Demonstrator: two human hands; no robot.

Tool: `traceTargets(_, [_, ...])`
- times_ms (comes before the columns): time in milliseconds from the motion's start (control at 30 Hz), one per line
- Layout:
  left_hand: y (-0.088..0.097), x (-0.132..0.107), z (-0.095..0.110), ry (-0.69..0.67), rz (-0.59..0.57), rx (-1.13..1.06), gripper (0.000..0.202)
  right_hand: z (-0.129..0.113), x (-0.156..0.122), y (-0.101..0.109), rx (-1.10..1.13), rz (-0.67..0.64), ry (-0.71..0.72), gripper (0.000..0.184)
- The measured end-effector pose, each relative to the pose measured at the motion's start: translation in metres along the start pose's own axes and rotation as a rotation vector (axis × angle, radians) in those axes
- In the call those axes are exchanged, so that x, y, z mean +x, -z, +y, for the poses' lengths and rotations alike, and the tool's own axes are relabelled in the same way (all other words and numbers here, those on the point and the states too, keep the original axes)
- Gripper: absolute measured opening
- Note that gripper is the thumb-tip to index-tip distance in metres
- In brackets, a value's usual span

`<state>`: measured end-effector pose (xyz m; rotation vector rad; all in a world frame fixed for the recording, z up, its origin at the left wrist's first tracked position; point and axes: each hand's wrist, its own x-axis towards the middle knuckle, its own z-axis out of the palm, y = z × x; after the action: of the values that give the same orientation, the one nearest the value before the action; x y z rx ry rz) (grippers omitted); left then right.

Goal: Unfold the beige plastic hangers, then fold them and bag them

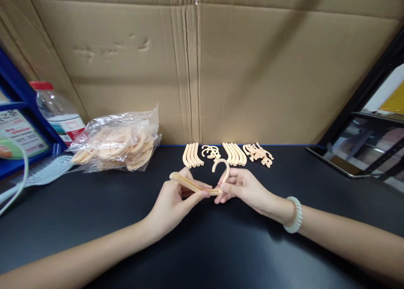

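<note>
Over the middle of the table, my left hand [172, 200] grips a peach plastic hanger arm [189, 183], its hollow side showing. Between the thumb and fingers of my right hand [240, 185] is a matching hanger hook [225, 167], its curve pointing up. Hook and arm meet at the arm's right end; whether they are locked together I cannot tell. Beyond my hands lie a left row of hanger arms [192, 155], a small heap of hooks [211, 152], a right row of hanger arms [234, 154] and a pile of small peach parts [258, 153].
A clear plastic bag [123, 141] full of peach parts sits at the left, by a red-capped bottle [59, 112] and a pale hairbrush [52, 169]. Cardboard [126, 61] walls the back of the black table [202, 247]. A dark-framed glossy panel [362, 145] stands at the right.
</note>
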<state>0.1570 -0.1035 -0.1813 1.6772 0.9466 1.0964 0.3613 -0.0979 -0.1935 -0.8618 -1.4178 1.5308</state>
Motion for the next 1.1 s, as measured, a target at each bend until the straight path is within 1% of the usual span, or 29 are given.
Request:
traceTargets(67, [0.000,0.000,0.001,-0.024,0.015,0.043,0.014,0.001,0.000,-0.001,-0.012,0.007,0.015,0.030])
traceTargets(133, [-0.001,0.002,0.001,-0.015,0.022,0.033,0.016,0.001,-0.001,-0.002,-0.014,0.014,0.031,0.030])
traceTargets(200, [-0.001,0.003,0.001,0.034,0.033,-0.046,0.018,0.001,-0.001,-0.003,-0.031,0.032,0.068,0.028])
traceTargets(333, [-0.002,0.006,-0.001,0.138,0.067,-0.208,0.033,0.001,-0.001,-0.005,-0.127,0.103,0.172,0.023])
traceTargets(433, [-0.003,0.005,0.000,0.167,0.079,-0.220,0.036,0.002,-0.001,-0.004,-0.146,0.095,0.153,0.023])
traceTargets(567, [-0.006,0.003,0.000,0.171,0.093,-0.238,0.037,0.004,0.000,-0.004,-0.126,0.077,0.125,0.026])
traceTargets(633, [-0.009,0.002,-0.002,0.156,0.048,-0.280,0.036,0.005,0.000,-0.005,-0.105,0.073,0.119,0.027])
traceTargets(733, [-0.013,0.000,-0.003,0.160,-0.087,-0.333,0.037,0.005,-0.001,-0.010,-0.047,0.048,0.106,0.028])
traceTargets(767, [-0.014,-0.001,-0.003,0.174,-0.112,-0.338,0.036,0.004,-0.001,-0.011,-0.029,0.038,0.101,0.029])
traceTargets(833, [-0.014,-0.002,-0.001,0.214,-0.104,-0.343,0.032,0.002,-0.001,-0.010,-0.032,0.063,0.127,0.028])
traceTargets(867, [-0.014,-0.002,0.000,0.232,-0.083,-0.346,0.030,0.000,0.000,-0.007,-0.061,0.110,0.169,0.026])
traceTargets(933, [-0.012,-0.001,0.002,0.262,-0.048,-0.347,0.029,-0.004,0.004,0.003,-0.171,0.270,0.304,0.024])
traceTargets(1000, [-0.010,0.000,0.004,0.280,-0.040,-0.343,0.027,-0.009,0.011,0.020,-0.367,0.425,0.439,0.023])
traceTargets(1033, [-0.009,0.000,0.004,0.286,-0.041,-0.342,0.026,-0.010,0.015,0.030,-0.509,0.460,0.494,0.021])
traceTargets(1067, [-0.009,0.001,0.004,0.289,-0.043,-0.346,0.025,-0.011,0.018,0.040,-0.678,0.455,0.539,0.018])
traceTargets(1100, [-0.008,0.001,0.004,0.292,-0.042,-0.355,0.025,-0.011,0.022,0.049,-0.858,0.415,0.581,0.015])
